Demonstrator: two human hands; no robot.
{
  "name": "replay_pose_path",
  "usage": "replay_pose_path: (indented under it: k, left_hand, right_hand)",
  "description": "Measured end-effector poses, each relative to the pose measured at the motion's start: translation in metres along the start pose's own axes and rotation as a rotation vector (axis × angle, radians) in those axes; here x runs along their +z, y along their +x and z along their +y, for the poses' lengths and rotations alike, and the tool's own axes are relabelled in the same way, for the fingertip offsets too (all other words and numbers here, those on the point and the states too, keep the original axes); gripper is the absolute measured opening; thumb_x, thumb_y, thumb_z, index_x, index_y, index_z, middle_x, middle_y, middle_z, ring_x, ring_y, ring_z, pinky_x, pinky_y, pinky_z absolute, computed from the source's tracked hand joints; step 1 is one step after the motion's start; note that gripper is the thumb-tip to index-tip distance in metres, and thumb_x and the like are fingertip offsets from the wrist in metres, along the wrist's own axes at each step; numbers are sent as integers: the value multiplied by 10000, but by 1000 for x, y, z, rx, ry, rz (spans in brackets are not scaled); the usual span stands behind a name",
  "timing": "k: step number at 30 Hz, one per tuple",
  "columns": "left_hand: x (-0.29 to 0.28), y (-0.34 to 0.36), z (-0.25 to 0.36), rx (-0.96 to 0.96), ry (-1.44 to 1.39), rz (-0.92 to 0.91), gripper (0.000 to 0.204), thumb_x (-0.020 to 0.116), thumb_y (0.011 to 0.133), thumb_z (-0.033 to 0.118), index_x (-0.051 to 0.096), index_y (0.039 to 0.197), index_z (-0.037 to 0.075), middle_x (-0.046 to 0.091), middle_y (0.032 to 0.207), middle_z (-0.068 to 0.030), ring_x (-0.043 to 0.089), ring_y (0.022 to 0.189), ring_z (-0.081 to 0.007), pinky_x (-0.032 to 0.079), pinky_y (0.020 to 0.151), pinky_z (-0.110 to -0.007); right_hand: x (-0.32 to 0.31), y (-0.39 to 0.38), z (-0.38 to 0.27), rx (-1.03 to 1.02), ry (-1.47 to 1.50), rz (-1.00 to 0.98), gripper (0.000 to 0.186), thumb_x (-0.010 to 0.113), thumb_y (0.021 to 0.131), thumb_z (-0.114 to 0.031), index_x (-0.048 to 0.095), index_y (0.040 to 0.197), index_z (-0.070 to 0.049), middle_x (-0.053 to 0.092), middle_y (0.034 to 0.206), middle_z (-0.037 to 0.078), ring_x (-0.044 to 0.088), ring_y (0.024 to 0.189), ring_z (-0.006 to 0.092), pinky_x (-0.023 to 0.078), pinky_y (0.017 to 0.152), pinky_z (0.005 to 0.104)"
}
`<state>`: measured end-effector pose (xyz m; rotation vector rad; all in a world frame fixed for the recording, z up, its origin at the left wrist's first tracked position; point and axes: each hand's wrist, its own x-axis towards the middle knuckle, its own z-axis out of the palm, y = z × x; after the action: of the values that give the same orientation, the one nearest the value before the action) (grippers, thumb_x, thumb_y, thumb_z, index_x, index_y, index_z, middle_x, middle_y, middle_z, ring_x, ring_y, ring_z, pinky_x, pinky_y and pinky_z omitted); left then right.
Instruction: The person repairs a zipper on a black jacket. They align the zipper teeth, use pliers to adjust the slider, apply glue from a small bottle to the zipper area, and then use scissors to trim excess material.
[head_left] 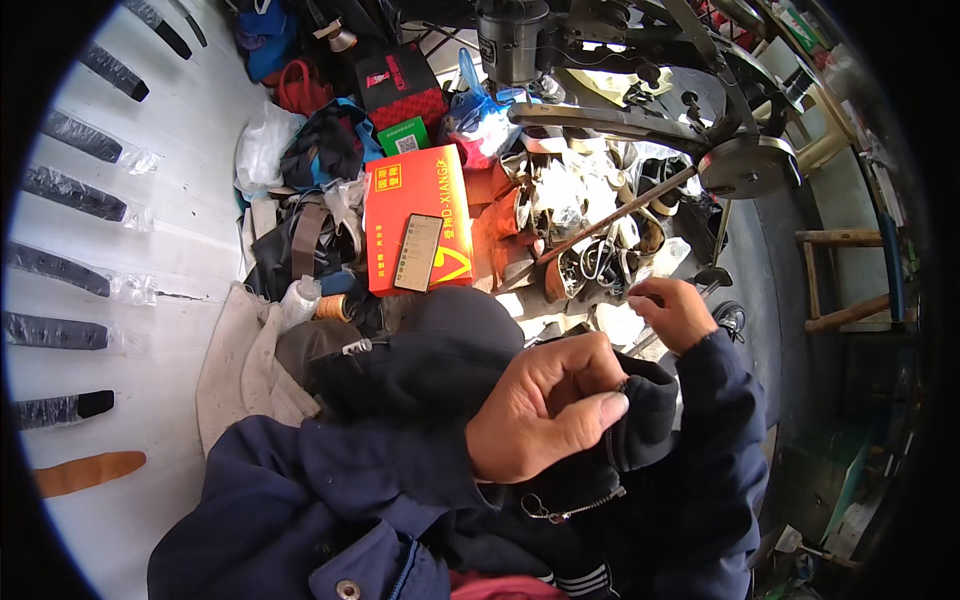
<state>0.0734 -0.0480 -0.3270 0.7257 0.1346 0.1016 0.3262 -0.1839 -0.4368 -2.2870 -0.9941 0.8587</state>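
Note:
A black item with a zipper (652,420) lies across my lap; it has a rounded, open edge, and I cannot tell whether it is a boot or a garment. My left hand (550,405) pinches its edge between thumb and forefinger, close to the zipper line. Below that hand hangs a metal zipper end with a ring pull (548,512). Raised just beyond the item, to the right, my right hand (676,314) has its fingertips pressed together. Whatever it may hold is too small to make out.
Ahead stands a red box (412,190) with a phone (418,252) on it. A heap of shoes (590,215) lies beside it. An old sewing machine (640,110) reaches over from the far right. Wrapped dark strips (75,190) hang on the left white panel; a wooden stool (845,238) is right.

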Motion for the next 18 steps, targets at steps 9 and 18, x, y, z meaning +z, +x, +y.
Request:
replay_pose_path:
  k: [9,18]
  left_hand:
    - [-22,29,0,-341,46,-54,166,598,1048,103,472,942,87,380,822,63,326,740,-33,319,659,-239]
    - [-51,40,-1,-150,213,186,129,607,1075,121,513,1005,67,493,878,11,441,783,-78,406,715,-264]
  right_hand:
    - [217,148,65,287,534,256,436,687,958,-119,635,1364,30,725,819,90,684,607,148,511,564,300]
    - [262,218,77,312,730,278,486,671,991,-58,533,1455,-4,687,757,79,653,573,152,505,506,321]
